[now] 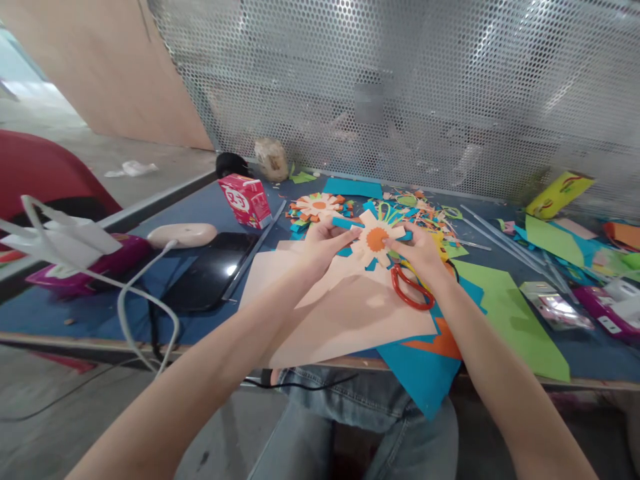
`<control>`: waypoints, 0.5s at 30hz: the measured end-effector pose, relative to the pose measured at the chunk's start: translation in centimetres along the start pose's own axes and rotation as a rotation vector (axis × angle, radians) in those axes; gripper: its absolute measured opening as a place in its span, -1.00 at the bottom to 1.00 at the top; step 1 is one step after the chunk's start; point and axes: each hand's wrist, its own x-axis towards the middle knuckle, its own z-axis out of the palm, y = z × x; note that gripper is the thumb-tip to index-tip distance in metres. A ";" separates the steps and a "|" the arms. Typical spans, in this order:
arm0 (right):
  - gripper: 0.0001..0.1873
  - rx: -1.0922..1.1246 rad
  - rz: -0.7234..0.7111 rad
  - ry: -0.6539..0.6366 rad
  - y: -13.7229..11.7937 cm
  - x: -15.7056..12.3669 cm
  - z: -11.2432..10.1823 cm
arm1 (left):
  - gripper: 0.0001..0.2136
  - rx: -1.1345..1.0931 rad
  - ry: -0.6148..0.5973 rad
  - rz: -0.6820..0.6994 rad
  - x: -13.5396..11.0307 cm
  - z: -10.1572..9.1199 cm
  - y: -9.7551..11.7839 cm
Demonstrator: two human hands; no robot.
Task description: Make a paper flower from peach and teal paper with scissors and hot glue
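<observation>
Between my two hands is a paper flower with pale peach petals, an orange centre and blue strips behind. My left hand pinches it at its left side, fingers closed. On the right edge my right hand grips the same flower, its thumb near the orange centre. Red-handled scissors lie just below my right hand, blades hidden. Under the hands are peach paper sheets. A similar finished-looking flower rests on the table behind my left hand.
Left of the sheets lie a black phone, a pink box and a white cable. Paper scraps are heaped behind the hands. At right are green paper and a yellow roll. A perforated metal panel stands behind the table.
</observation>
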 end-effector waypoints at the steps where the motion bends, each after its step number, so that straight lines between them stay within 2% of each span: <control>1: -0.71 -0.002 0.001 0.000 0.0 0.0 0.0 | -0.75 0.002 0.010 -0.007 0.0 0.0 0.1; 7: -0.68 -0.001 0.025 -0.004 -0.3 -0.1 -0.1 | -0.74 -0.019 0.013 -0.034 0.0 0.0 0.1; 10: -0.68 -0.071 0.017 -0.011 -0.4 -0.1 -0.2 | -0.76 -0.040 0.074 -0.032 0.3 -0.2 0.0; 13: -0.71 -0.211 -0.064 -0.012 -0.1 0.0 -0.1 | -0.80 -0.033 0.189 0.008 0.6 -0.6 0.2; 15: -0.70 -0.369 -0.163 0.039 0.2 0.1 -0.3 | -0.82 0.001 0.237 0.051 0.7 -0.7 0.3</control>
